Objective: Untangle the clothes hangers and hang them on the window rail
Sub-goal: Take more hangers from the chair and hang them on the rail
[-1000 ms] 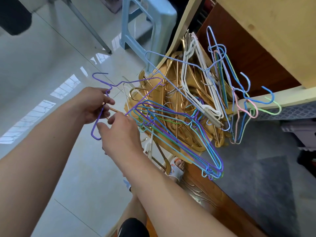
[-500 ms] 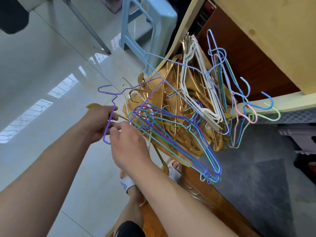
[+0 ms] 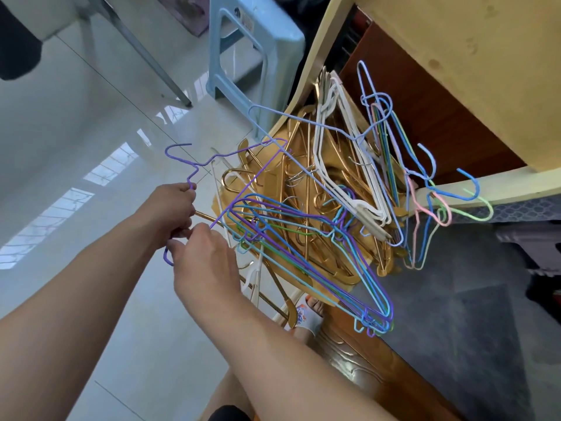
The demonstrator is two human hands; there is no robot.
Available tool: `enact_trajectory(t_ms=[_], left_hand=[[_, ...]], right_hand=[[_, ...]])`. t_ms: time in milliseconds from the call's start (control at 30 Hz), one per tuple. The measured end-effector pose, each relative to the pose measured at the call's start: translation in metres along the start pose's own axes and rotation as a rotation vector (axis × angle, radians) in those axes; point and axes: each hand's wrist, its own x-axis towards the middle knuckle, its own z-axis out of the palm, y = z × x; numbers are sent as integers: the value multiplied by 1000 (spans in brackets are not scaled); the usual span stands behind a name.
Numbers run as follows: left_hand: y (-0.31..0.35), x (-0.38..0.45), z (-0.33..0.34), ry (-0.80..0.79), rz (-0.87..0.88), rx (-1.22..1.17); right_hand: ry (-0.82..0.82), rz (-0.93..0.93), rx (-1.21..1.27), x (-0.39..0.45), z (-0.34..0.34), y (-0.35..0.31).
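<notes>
Two hands: both mine, at one purple wire hanger [image 3: 230, 174].
Left hand [image 3: 174, 209]: fingers curled round the hanger's neck, its hook rising above my knuckles.
Right hand [image 3: 206, 262]: fingertips pinching the purple wire just below my left hand, the wire's lower bend poking out beside my thumb.
Tangle of hangers [image 3: 303, 214]: just beyond my right hand, gold, white, blue and purple ones knotted together, touching the purple hanger.
Hooked hangers [image 3: 425, 202]: farther right, several pastel ones hung on a cream rail [image 3: 501, 189].
Stool [image 3: 252, 47]: pale blue, well beyond my left hand.
Containers: none I can make out.
</notes>
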Motion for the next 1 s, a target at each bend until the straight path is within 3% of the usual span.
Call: enact_trajectory(t_ms=[233,433,567,700,833,900,1000], left_hand=[[-7,11,-6,67,92,234],[-2,24,-20,88,76,374],[4,33,-24,93,123,624],[20,30,-17,9,39,758],[23,28,-14,-53,-7,965],[23,25,-9,-9,24,959],[18,13,0,41,108,849]], right_hand=[[59,35,38,6,14,-6],[-60,-97,-20,15,23,-3],[-35,-116,37,32,26,-5],[-34,-83,87,44,28,-15],[-171,-131,5,45,14,-3],[-92,-180,-21,40,-5,15],[336,-141,-11,24,-30,67]])
